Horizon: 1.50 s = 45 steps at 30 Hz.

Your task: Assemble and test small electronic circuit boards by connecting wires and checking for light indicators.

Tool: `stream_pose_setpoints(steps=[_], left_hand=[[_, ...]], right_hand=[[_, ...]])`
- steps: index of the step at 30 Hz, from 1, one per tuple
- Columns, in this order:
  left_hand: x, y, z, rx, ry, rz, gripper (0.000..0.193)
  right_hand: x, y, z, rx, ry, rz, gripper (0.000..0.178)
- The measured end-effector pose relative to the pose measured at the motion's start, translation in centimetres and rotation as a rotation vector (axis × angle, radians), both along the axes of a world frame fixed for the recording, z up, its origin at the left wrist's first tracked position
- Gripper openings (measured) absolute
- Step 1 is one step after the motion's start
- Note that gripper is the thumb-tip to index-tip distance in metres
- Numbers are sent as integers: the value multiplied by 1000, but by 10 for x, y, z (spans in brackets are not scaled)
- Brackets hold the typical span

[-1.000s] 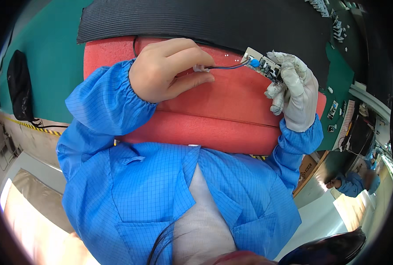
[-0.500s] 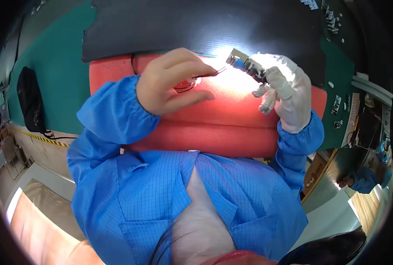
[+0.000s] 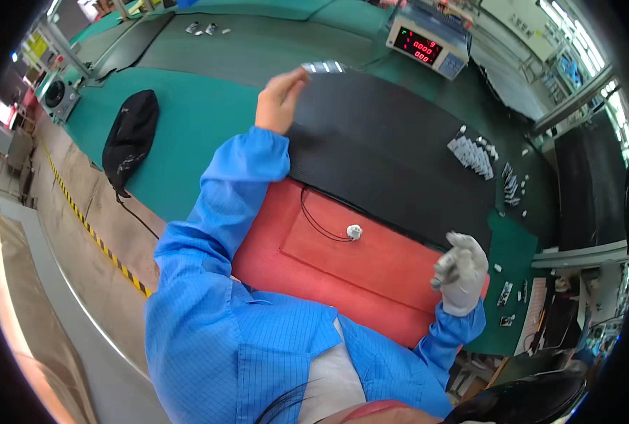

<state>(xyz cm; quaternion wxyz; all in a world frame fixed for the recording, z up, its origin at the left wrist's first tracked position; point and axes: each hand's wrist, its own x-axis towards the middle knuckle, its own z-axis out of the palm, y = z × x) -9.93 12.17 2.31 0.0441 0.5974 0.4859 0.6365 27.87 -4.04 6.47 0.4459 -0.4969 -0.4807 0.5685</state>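
While left grip [image 3: 278,104], closure unclear, at silvery pieces [image 3: 325,68], right grip [image 3: 464,275] half-wide: black mat [image 3: 392,134], red foam [image 3: 371,275], floor [image 3: 88,198].

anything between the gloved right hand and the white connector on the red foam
Nothing visible: the right hand is at the foam's right end, and only red foam shows between it and the white connector. The connector's wires run left, away from that hand.

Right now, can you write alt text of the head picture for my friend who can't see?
A bare left hand is at a small pale strip by a black mat's far edge. The white-gloved right hand is over a red pad that bears a small wired white piece.
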Motion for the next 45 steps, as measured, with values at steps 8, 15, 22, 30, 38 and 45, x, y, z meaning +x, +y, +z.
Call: stream_pose_setpoints(steps=[8, 15, 22, 30, 38, 45], left_hand=[[58, -77, 23, -117, 361, -331, 22], [189, -127, -5, -151, 362, -959, 34], [200, -167, -36, -49, 607, -1179, 34], [194, -161, -26, -506, 228, -1318, 28], [192, -162, -24, -624, 152, -1414, 27], [185, -160, -31, -615, 159, -1430, 31]], right_hand=[[82, -74, -53, 474, 1111, 693, 16], [166, -160, -153, 535, 920, 1272, 29], [171, -258, -201, 460, 937, 717, 32], [146, -224, -214, 397, 997, 239, 36], [128, -187, -226, 270, 1044, -152, 40], [136, -193, -243, 130, 1048, -379, 44]])
